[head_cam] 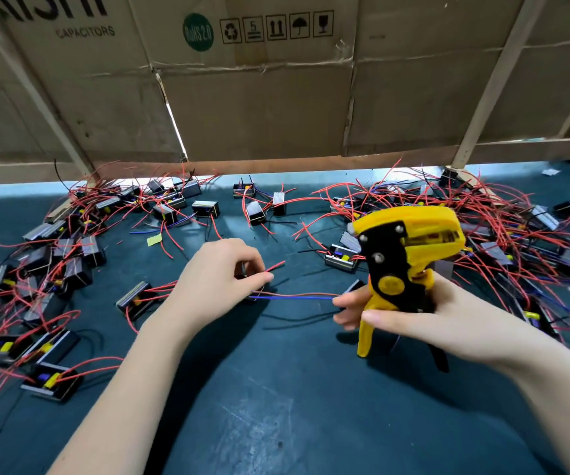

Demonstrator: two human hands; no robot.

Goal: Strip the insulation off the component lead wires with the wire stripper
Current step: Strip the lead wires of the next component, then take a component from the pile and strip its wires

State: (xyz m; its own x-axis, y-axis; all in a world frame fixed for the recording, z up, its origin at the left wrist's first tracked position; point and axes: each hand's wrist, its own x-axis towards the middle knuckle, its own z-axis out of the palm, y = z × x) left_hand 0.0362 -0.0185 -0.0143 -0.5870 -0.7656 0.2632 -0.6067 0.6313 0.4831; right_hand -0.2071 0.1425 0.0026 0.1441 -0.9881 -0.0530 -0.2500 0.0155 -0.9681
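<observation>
At the far left of the dark green tabletop (276, 423) I saw a heap of black components (53, 269) with tangled red lead wires (81, 200). A small yellow scrap (154, 240) lay just beyond the heap, toward the middle. Behind everything stood a wall of flattened cardboard boxes (259, 97).

The left hand (215, 279) hovered over the middle of the tabletop. Its grip was closed on one component (244, 270), mostly hidden by the curled fingers, with a red wire end (276, 265) sticking out to the right.

From that component a blue lead wire (293, 297) ran rightward, level and taut, alongside a thin red one. Its far end met the fingertips of the right hand (413, 317).

The right hand's grip was closed around the handles of the yellow-and-black wire stripper (403, 262), held upright with its head upward and above the blue wire. I could not tell whether the fingertips pinched the wire or merely touched it.

To the right lay a second, larger heap of components (516, 241) and red wires.
</observation>
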